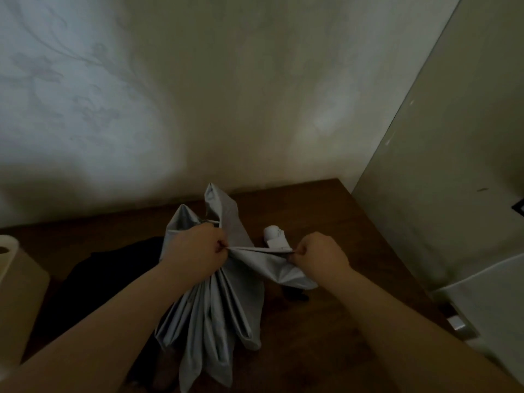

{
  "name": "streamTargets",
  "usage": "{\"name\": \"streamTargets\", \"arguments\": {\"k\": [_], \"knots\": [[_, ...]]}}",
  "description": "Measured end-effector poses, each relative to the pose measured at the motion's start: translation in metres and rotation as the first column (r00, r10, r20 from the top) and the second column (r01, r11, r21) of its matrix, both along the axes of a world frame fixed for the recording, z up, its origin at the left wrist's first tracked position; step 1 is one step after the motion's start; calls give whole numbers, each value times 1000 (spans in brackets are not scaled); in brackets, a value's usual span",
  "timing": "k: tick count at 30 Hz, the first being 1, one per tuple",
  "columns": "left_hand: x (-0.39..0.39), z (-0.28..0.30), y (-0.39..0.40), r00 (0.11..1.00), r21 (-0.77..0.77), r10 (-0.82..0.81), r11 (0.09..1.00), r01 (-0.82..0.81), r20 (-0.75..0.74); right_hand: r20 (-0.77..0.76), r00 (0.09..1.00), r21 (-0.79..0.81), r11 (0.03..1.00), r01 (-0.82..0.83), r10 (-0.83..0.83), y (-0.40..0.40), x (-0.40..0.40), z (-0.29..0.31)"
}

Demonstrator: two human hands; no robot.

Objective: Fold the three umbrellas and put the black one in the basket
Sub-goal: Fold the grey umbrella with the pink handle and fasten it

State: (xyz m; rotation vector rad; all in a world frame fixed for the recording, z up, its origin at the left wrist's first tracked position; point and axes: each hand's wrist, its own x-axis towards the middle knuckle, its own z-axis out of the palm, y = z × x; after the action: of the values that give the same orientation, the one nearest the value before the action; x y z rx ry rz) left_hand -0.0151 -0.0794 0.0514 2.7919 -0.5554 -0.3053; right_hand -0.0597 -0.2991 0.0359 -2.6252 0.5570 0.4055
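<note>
Umbrella of shiny grey cloth (215, 302) is half folded, both hands, left (195, 251) and right (320, 258), pinching one flap tight, while dark black cloth (113, 276) waits on the brown wooden tabletop (326, 321).

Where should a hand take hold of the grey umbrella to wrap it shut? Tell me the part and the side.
Judging from its pose, grip the grey umbrella round the gathered middle, where the left hand already bunches the pleats. Come from above and the left. The right hand pinches one panel's edge out to the right, so that side stays free for winding the loose cloth round.
</note>
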Motion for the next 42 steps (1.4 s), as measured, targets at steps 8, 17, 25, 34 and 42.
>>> {"name": "streamTargets", "arguments": {"k": [8,17,25,34,42], "knots": [[-3,5,-1,999,58,-48,997,48,3,-194,955,121,971,-206,226,-6,-8,43],[-5,4,0,999,48,-43,998,44,-19,2,1000,143,990,21,-22,17,-9,23],[-5,4,4,1000,37,-3,999,4,-10,15,989,85,986,-145,144,-1,-6,43],[-3,5,3,1000,14,-6,1000,7,-22,-56,981,218,961,-169,185,17,-7,21],[-6,4,2,1000,40,-11,999,10,10,147,983,6,994,-108,106,2,-4,28]]}}
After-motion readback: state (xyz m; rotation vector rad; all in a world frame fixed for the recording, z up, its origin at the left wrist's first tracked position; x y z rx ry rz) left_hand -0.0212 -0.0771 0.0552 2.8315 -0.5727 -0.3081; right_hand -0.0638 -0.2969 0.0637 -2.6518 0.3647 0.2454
